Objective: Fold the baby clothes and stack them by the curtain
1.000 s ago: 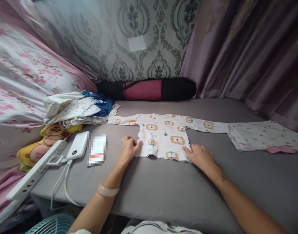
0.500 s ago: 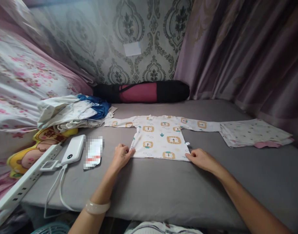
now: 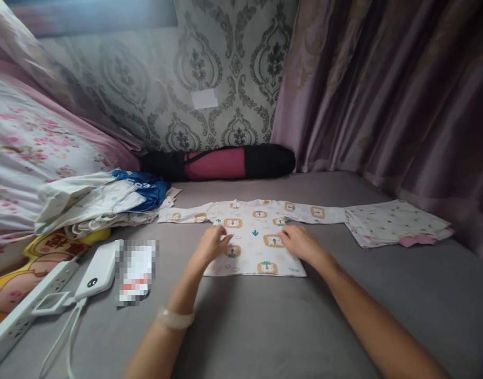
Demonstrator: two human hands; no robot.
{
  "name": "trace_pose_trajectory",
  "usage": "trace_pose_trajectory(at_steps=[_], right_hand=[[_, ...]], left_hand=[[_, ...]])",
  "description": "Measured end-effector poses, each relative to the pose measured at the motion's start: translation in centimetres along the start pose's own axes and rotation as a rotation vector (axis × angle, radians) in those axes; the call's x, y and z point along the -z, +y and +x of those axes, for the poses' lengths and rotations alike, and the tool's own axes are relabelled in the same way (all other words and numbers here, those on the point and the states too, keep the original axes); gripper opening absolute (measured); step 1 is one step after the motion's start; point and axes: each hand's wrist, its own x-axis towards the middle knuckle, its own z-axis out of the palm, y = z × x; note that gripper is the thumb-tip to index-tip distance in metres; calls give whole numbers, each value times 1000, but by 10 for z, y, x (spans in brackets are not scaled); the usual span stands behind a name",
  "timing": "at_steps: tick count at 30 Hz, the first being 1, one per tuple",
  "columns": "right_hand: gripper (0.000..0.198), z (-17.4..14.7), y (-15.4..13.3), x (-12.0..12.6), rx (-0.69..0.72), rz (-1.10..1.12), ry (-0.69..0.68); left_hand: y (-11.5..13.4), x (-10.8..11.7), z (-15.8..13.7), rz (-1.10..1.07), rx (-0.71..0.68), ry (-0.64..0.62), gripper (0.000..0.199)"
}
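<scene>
My left hand (image 3: 214, 245) and my right hand (image 3: 304, 246) are at the two sides of the white shirt (image 3: 251, 252) — fingers bent, but I can't tell if they pinch it. It lies flat on the gray sheet (image 3: 265, 326) — one sleeve meets the folded clothes (image 3: 395, 223).

A white long-sleeved shirt (image 3: 249, 251), printed with yellow-brown lion faces and small green plants, lies spread out on the grey sheet (image 3: 241, 326), apart from its far edge. The neckline points toward that edge, the nearly straight hem away from it. Both sleeves stretch out sideways, roughly along it.
</scene>
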Motion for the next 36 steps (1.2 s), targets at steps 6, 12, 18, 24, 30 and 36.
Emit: trace_pose_trajectory(at_steps=[6,12,18,24,30,36], right_hand=[[43,86,-34,-60,69,56,142],[46,108,-13,-77,-24,81,232],[46,114,-8,-65,-36,244,142],[38,106,58,-11,-411,614,382],[45,59,137,9,-930,480,783],[48,53,131,-7,-1005,304,763]], left_hand=[[60,-70,97,-55,-156,-8,19],[49,-107,106,-69,-220,202,30],[48,-116,102,42,-171,137,39],[60,-107,98,104,-98,-15,52],[84,-101,102,174,-65,41,51],[102,-114,123,77,-202,-23,33]])
